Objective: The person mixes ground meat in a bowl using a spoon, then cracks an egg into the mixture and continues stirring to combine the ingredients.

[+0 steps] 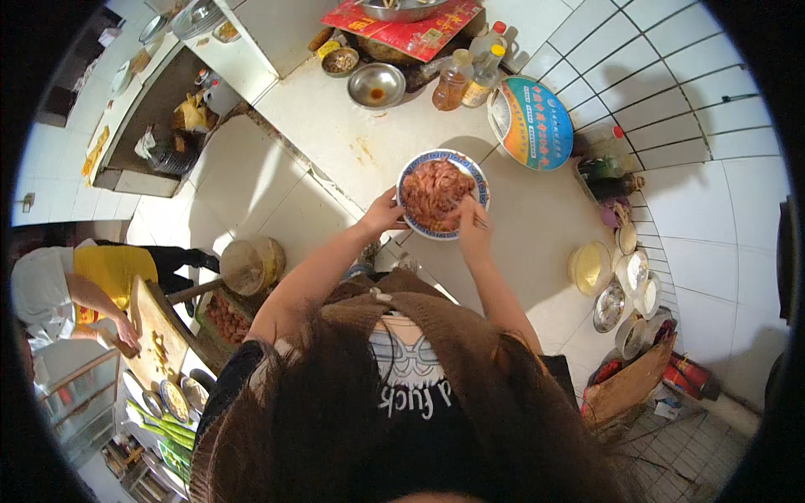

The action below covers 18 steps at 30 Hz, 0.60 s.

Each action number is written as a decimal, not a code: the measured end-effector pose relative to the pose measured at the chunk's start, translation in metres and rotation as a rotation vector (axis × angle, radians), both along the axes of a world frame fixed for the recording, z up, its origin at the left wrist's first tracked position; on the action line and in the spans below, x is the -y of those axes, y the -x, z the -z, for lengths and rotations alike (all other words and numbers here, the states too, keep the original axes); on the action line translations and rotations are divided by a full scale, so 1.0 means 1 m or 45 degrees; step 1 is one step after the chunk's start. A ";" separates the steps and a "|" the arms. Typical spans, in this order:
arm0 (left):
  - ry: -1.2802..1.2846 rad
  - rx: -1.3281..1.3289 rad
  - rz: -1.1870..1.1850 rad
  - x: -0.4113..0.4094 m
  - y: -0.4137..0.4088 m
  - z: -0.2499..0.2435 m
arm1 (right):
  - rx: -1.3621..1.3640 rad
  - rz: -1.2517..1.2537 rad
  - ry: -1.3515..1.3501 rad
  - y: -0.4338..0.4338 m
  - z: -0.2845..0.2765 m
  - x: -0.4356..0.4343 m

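Observation:
A white bowl with a blue patterned rim [404, 175] stands on the tiled counter in front of me. Raw minced or shredded meat [434, 188], reddish and wet, fills most of it. My left hand [383, 212] grips the bowl's left side, thumb near the rim and fingers partly hidden beneath. Over the right part of the bowl, my right hand [473, 220] is closed around thin sticks, apparently chopsticks [481, 222]. Their lower ends reach the meat and are hard to make out.
Beyond the bowl are a metal bowl [376, 86] with dark liquid, bottles [451, 82] and a round printed fan [534, 126]. Several bowls [590, 269] line the right wall. At left, a person in a yellow apron [110, 270] works at a cutting board [151, 320].

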<state>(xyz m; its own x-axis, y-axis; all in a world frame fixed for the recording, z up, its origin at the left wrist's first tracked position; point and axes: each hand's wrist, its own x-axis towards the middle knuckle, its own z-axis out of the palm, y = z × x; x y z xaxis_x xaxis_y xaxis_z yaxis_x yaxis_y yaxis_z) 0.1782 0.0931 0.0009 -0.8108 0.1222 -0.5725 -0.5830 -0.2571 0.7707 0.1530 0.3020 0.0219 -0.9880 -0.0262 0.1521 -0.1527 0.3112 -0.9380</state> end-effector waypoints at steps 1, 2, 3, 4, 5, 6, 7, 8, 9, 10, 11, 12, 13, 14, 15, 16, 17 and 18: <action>0.001 -0.017 0.001 0.002 0.001 0.000 | 0.181 0.006 0.027 0.006 -0.007 -0.018; -0.006 -0.022 -0.007 0.004 -0.004 0.001 | 0.374 0.003 0.045 0.010 -0.024 -0.040; -0.016 -0.033 -0.011 0.004 -0.006 0.003 | 0.561 0.009 0.061 0.012 -0.035 -0.054; -0.035 -0.015 -0.021 0.005 -0.003 0.007 | 0.462 0.055 0.116 0.018 -0.034 -0.048; -0.043 -0.011 0.004 0.001 -0.003 0.011 | 0.362 0.100 0.170 0.030 -0.030 -0.033; -0.039 -0.012 0.021 0.001 0.000 0.006 | 0.259 0.134 0.236 0.037 -0.023 -0.017; -0.029 -0.012 0.040 0.003 0.001 0.003 | 0.122 0.095 0.090 0.030 -0.013 -0.006; 0.017 -0.003 0.066 0.002 0.001 0.003 | -0.016 0.058 -0.054 0.016 -0.003 0.001; 0.039 0.019 0.033 0.004 -0.001 0.008 | 0.077 0.013 0.023 0.010 -0.013 0.000; 0.034 0.012 0.028 0.007 -0.001 0.005 | 0.169 -0.015 0.094 0.003 -0.025 -0.004; 0.021 0.016 0.029 0.006 -0.004 0.003 | 0.258 -0.034 0.162 -0.003 -0.038 -0.007; 0.067 0.007 0.038 0.005 -0.005 0.005 | 0.338 -0.016 0.144 0.008 -0.034 -0.035; 0.114 0.001 0.055 0.005 -0.005 0.006 | 0.421 0.011 0.128 0.012 -0.037 -0.048; 0.025 -0.033 0.074 0.006 -0.005 0.008 | 0.311 0.060 0.056 0.016 -0.029 -0.042; 0.004 -0.027 0.050 0.002 -0.004 0.002 | 0.189 0.119 -0.008 0.025 -0.027 -0.023; 0.001 -0.013 0.054 0.002 -0.003 0.003 | 0.058 0.158 -0.058 0.033 -0.027 -0.002; -0.001 0.000 0.059 0.002 -0.004 0.003 | 0.057 0.054 -0.060 0.023 -0.031 0.007; -0.006 -0.011 0.038 0.005 -0.006 0.007 | 0.057 -0.050 -0.060 0.003 -0.036 0.013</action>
